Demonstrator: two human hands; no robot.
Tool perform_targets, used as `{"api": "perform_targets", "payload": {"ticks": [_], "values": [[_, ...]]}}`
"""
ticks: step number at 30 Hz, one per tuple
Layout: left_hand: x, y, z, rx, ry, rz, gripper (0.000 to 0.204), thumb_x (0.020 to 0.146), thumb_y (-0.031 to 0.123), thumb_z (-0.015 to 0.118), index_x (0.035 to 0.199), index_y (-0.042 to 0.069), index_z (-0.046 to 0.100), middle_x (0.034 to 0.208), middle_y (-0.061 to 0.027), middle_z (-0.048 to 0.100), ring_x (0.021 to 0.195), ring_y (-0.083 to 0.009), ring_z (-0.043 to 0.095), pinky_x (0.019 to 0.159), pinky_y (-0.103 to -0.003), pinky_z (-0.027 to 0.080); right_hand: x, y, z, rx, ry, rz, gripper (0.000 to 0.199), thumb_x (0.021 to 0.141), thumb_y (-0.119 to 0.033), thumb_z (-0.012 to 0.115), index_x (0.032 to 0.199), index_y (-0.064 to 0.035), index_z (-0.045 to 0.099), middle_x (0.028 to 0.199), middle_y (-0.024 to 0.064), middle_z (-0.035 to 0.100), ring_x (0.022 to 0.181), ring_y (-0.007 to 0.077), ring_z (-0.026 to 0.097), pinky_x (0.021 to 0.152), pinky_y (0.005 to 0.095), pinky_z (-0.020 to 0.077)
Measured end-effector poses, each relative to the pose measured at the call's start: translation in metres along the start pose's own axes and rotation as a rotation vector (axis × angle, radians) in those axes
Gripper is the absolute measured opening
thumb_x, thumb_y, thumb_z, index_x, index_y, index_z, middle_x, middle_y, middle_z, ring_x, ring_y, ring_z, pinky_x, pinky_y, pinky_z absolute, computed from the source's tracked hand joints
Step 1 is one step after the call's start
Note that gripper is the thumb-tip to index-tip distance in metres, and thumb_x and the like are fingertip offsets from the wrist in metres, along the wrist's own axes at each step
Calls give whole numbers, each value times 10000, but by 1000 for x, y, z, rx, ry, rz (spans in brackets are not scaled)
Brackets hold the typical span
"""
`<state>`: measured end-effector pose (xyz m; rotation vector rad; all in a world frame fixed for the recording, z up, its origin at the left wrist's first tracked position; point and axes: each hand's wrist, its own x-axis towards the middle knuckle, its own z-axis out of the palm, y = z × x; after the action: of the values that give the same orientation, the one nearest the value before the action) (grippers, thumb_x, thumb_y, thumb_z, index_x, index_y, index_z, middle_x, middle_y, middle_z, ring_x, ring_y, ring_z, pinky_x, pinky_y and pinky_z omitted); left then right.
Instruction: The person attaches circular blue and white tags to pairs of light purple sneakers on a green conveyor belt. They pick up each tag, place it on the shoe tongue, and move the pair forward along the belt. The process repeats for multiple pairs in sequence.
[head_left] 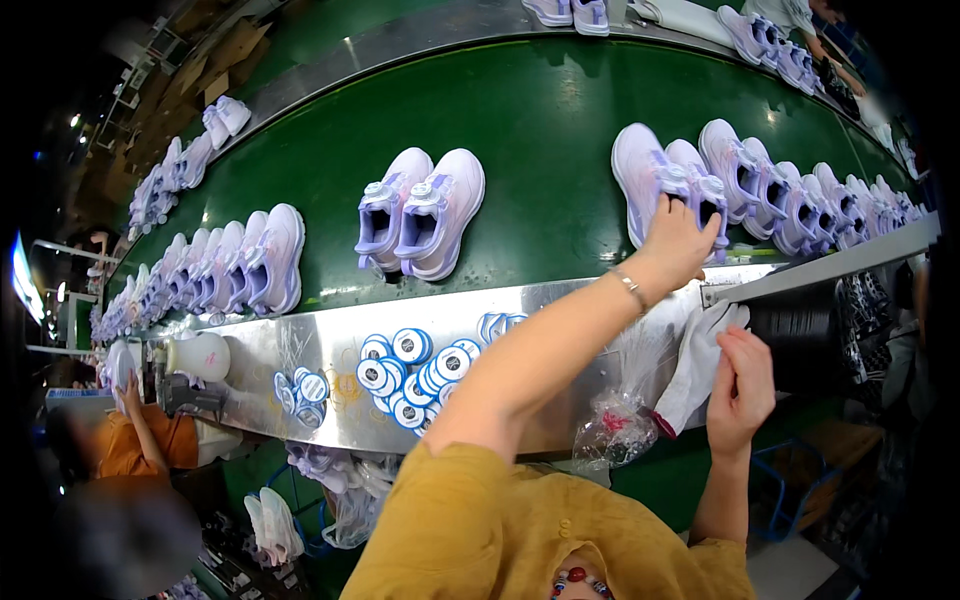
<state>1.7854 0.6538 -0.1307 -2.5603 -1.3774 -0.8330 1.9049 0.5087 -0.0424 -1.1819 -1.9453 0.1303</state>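
My left hand (676, 240) reaches across to a pair of white-and-lilac sneakers with round dials on their tongues. Its fingers and thumb close on the heel openings of the left sneaker (637, 165) and the right sneaker (686, 160). Above the metal ledge, my right hand (741, 388) is held with curled fingers; whatever may be between its fingertips is hidden. A white cloth (697, 360) lies just beside that hand. Left of the cloth, a clear plastic bag (612, 428) with something red hangs at the ledge's edge.
Another sneaker pair (420, 215) stands mid-belt on the green conveyor (540, 130). Rows of sneakers line both sides. Round white-and-blue tags (410, 375) are piled on the metal ledge (340, 330). A metal bar (830, 262) juts out at right. A co-worker in orange (150, 440) works at left.
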Motion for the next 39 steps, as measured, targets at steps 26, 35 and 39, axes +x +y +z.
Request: {"api": "perform_targets", "payload": {"ticks": [26,35,39], "values": [[-178,101,-90,-221,-221,-251,596,718,166,727,1228,-47,506,1257,-265,469,1207,-403,439,988,-487,376,-14,28,122,-278,-601,226,144,742,-53,604,865,12,566,821,215,627,797,385,620,679,453,519],[-165,89,-63,-196,-186,-162,504,825,258,637,1214,-43,527,1269,-265,487,1245,-389,428,1030,-464,353,-6,87,94,551,-355,656,199,727,-35,621,910,39,645,732,73,643,680,132,604,638,264,487],[-162,94,-60,-189,-193,-151,510,826,264,633,1207,-58,525,1270,-265,490,1244,-385,433,1042,-460,342,-8,86,87,739,-345,663,130,776,-38,616,875,42,641,763,34,635,695,84,570,634,234,466]]}}
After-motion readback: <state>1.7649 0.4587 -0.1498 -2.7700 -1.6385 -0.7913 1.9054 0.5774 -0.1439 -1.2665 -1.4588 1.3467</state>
